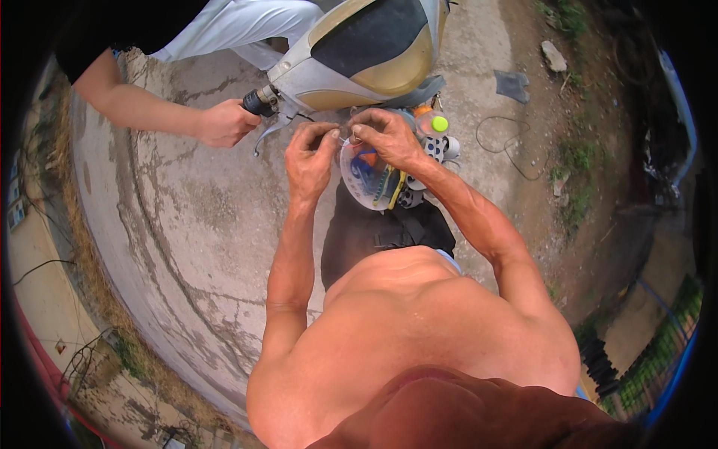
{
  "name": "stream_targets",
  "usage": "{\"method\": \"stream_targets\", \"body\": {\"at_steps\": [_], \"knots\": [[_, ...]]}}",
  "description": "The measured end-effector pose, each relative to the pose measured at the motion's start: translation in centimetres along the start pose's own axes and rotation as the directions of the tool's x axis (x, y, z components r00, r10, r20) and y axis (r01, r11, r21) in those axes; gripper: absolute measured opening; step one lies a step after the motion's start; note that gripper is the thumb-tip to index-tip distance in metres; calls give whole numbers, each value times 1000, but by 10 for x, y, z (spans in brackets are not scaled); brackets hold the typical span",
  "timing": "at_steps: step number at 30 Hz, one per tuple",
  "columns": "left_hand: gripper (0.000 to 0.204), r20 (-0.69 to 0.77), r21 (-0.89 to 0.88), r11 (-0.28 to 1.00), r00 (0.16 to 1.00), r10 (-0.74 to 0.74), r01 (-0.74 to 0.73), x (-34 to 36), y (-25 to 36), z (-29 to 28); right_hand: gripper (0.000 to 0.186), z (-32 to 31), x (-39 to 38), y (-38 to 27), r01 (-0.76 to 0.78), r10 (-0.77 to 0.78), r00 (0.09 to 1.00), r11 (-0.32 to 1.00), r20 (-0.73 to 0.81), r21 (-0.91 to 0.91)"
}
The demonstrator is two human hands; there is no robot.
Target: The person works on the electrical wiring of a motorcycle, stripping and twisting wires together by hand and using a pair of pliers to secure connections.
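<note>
While the left hand [310, 161] pinches narrow at 9 o'clock, the right hand [385, 138] pinches back from 3, both apparently on a thin pale strand [344, 141] in the small gap between them. Strand's long axis: roughly nine-to-three, too fine to be sure. White bowl [357, 196] sits at 4 o'clock from the left hand, 7 from the right, nearer the right; scooter [407, 78] at 12.

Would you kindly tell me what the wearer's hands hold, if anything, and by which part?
The left hand and right hand seem to pinch something thin and pale; its kind and held part cannot be told.
</note>
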State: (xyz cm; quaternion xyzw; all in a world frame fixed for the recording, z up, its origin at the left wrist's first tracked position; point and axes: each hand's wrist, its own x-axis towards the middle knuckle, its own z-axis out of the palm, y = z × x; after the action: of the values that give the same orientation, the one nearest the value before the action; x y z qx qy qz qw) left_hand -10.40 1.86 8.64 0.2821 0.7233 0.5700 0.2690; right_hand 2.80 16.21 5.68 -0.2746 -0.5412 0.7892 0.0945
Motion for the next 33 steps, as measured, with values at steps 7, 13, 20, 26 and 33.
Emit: {"method": "stream_targets", "body": {"at_steps": [7,13,20,26,33], "knots": [[15,12,-104,983,988,-154,154,-1,-13,6,30,0,3,1,-4,5,1000,999,24,-37],[16,33,-138,973,983,-182,185,0,-16,7,28,4,3,-2,33,-32,999,998,6,-59],[12,20,-236,969,997,-72,74,-3,-26,4,29,4,5,1,16,-15,1000,999,-18,33],[12,72,-290,952,994,-76,94,-9,-19,1,26,22,8,7,48,-50,989,999,-139,-23],[12,128,-220,975,991,41,-12,-7,-15,1,22,26,16,15,32,-52,984,992,-170,-121]]}}
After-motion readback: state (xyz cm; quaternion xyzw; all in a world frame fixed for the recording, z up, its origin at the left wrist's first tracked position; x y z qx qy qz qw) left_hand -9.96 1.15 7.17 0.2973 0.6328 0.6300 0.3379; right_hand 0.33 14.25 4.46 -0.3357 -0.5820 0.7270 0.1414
